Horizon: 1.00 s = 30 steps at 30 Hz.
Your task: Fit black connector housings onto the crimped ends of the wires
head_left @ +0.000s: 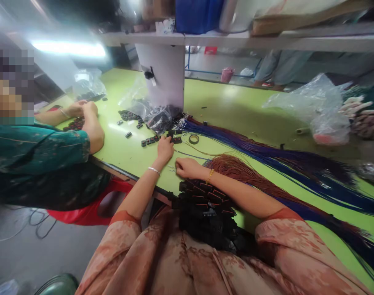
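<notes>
My left hand [165, 149] has its fingers bent together over a small black connector [177, 140], and its fingertips are partly hidden. A short row of black connectors with reddish marks [148, 141] lies just left of those fingers. Closed in a pinch, my right hand [188, 168] grips thin wires, whose silver tips [172, 168] stick out to the left. Beside it spreads a bundle of brown and blue wires [236, 166]. Below my right forearm, against my body, sits a heap of black connectors with orange wires [208, 200].
A roll of black tape [193, 139] lies near a second wire bundle [224, 137]. Plastic bags of black parts [160, 119] lean by a white post [165, 78]. At left, a co-worker's hands [86, 107] handle small parts. A clear bag [322, 102] rests at right.
</notes>
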Each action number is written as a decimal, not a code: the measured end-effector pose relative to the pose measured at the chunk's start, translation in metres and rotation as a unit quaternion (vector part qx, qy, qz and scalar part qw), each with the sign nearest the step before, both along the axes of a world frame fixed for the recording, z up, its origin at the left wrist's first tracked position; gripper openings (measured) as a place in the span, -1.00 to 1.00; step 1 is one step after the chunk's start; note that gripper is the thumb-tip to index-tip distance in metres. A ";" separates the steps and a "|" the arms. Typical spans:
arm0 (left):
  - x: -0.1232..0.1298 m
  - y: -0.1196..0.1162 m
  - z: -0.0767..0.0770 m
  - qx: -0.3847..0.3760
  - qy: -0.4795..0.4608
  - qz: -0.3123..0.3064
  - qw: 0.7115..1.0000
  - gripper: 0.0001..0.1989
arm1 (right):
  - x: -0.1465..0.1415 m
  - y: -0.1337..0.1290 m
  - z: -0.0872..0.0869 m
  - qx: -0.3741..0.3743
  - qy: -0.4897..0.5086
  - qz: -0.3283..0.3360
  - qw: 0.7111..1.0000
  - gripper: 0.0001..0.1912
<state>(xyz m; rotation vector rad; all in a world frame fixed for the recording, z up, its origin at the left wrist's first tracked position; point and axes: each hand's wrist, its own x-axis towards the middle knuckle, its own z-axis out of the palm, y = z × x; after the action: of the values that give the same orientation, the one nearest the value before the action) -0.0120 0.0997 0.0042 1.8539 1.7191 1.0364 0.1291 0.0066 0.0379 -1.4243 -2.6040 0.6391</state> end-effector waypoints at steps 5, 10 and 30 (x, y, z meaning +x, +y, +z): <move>-0.008 -0.002 0.000 -0.021 0.093 -0.029 0.995 -0.72 | 0.004 0.005 -0.006 -0.011 0.123 -0.051 0.991 -0.90; -0.025 -0.016 0.004 -0.008 0.014 -0.051 0.999 -0.68 | 0.005 0.009 -0.013 -0.040 0.233 -0.091 0.967 -0.90; -0.039 -0.098 0.004 -0.309 -0.579 -0.114 0.746 -0.60 | 0.007 -0.004 -0.003 0.037 0.266 -0.069 0.961 -0.92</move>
<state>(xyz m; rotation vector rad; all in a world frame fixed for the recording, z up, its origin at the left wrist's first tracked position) -0.0514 0.0015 0.0081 0.6271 0.8305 0.9770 0.1357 0.0031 0.0353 -1.1916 -2.0728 0.7689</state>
